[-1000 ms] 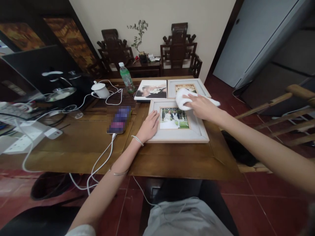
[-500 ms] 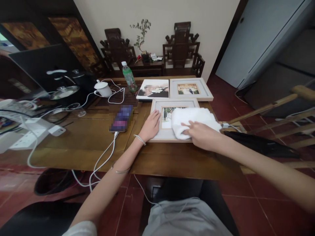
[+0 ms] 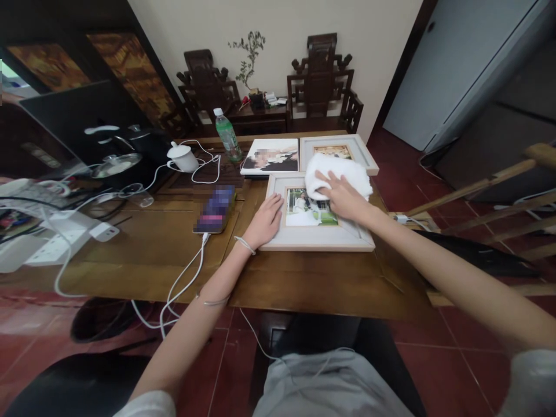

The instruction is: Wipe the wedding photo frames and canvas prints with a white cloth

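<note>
A light-wood picture frame [image 3: 317, 238] with a photo of a person in white outdoors lies flat on the table. My left hand [image 3: 268, 220] rests on its left border, fingers stretched out flat. In my right hand [image 3: 343, 194] is a folded white cloth [image 3: 336, 168], its fingers pressed into the fabric. The cloth covers the upper right part of this frame and overlaps the lower edge of a second picture frame [image 3: 365, 152] behind. Beside that one is a photo panel [image 3: 270, 155] with a white top.
Left of the frame a phone [image 3: 216, 208] is plugged into a white cable. Farther back stand a green-labelled bottle [image 3: 227, 134] and a lidded white cup [image 3: 182, 157]. A power strip [image 3: 61, 237], cables and a pot [image 3: 117, 166] crowd the left side. Wooden rails [image 3: 482, 176] stand at the right.
My right hand has moved the cloth away from me, from the frame's lower right to its top edge, uncovering the photo's right part. My left hand has stayed on the left border.
</note>
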Motion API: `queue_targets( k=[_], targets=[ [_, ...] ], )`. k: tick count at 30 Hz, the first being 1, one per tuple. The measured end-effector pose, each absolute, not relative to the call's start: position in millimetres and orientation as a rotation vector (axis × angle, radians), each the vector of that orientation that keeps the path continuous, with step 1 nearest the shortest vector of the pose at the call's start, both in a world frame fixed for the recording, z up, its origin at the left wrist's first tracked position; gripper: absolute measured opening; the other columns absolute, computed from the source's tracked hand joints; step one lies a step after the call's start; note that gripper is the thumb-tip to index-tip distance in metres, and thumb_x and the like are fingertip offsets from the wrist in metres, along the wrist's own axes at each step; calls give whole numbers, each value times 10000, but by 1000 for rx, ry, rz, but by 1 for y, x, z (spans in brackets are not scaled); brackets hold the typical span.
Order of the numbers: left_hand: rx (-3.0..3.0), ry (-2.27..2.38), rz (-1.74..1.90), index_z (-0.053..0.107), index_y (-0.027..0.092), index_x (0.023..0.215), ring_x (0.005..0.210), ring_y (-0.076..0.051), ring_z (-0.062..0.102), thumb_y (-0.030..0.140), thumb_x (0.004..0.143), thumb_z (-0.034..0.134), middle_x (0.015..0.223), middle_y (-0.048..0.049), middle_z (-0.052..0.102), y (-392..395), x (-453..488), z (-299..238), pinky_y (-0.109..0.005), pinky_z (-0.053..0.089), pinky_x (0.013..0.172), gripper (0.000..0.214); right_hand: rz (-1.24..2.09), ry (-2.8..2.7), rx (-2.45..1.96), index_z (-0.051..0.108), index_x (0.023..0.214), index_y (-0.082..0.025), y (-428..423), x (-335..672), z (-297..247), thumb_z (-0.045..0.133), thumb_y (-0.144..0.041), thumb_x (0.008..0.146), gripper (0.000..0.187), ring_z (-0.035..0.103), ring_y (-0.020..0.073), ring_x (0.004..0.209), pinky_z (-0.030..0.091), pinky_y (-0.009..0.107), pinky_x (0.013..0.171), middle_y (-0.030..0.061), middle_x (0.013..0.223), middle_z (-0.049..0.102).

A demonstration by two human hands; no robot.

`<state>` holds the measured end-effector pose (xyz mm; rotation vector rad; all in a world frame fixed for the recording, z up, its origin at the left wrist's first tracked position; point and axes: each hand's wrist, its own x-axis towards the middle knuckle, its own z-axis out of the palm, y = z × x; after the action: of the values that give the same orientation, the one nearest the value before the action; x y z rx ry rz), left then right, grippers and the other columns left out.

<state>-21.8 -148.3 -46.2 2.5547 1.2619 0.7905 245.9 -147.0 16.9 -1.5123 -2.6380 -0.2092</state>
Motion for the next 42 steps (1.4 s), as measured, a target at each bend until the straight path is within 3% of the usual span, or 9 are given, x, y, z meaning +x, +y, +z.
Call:
queue_targets(
  k=[4,8,15,18,20,27,32,37,42],
  targets=[
    [2543,1257,806,533,97,1376,1448,-271,381,237,979,367,1487,-164,500,-148,-22,-47,-514,304,1211,453,-278,-2600,-1570,590,1368,-166,-116,248,15,400,19,725,695,265,469,1430,272,717,1075,61,1615,318],
    [2528,1270,811,536,126,1379,1449,-268,380,240,974,384,1488,-142,504,-148,-22,-47,-513,303,1212,447,-233,-2738,-1545,648,1314,-161,-140,238,17,399,28,730,663,305,478,1399,266,719,1061,68,1568,406],
    [2549,1298,776,528,80,1374,1453,-276,371,236,976,370,1491,-172,492,-149,-19,-45,-501,294,1216,456,61,-2949,-1364,706,1218,-206,-233,231,43,414,55,699,650,502,383,1283,442,585,986,80,1495,507],
    [2553,1296,784,527,84,1375,1453,-272,371,242,979,370,1492,-166,493,-150,-19,-45,-498,293,1217,454,200,-3006,-1250,716,1177,-205,-260,227,56,414,79,691,640,569,327,1243,487,489,974,119,1310,656],
    [2549,1291,779,526,76,1375,1454,-274,369,243,979,371,1493,-176,489,-150,-19,-44,-496,290,1218,456,216,-3013,-1195,716,1164,-204,-266,223,59,415,79,700,621,560,325,1264,475,485,1002,118,1194,707],
    [2552,1255,757,520,91,1388,1454,-272,370,247,975,373,1499,-172,483,-148,-23,-44,-501,288,1218,465,40,-2892,-1315,651,1295,-218,-209,223,30,391,38,739,665,392,369,1400,386,589,1080,42,1536,459],
    [2550,1250,769,508,137,1408,1455,-263,369,249,976,378,1508,-137,483,-147,-24,-45,-519,291,1213,465,-227,-2669,-1461,605,1345,-147,-145,234,15,388,22,754,651,271,417,1451,293,674,1099,85,1607,329],
    [2554,1255,761,517,109,1397,1455,-259,369,247,977,369,1503,-154,484,-147,-24,-45,-500,292,1217,467,-244,-2671,-1501,621,1322,-134,-130,228,14,372,21,775,622,254,438,1448,266,718,1076,106,1573,391],
    [2552,1250,760,516,113,1400,1456,-264,368,253,981,371,1504,-154,482,-147,-24,-45,-510,294,1214,465,-110,-2801,-1398,644,1292,-153,-168,217,25,370,48,741,648,366,397,1394,342,646,1045,118,1529,457]
  ],
)
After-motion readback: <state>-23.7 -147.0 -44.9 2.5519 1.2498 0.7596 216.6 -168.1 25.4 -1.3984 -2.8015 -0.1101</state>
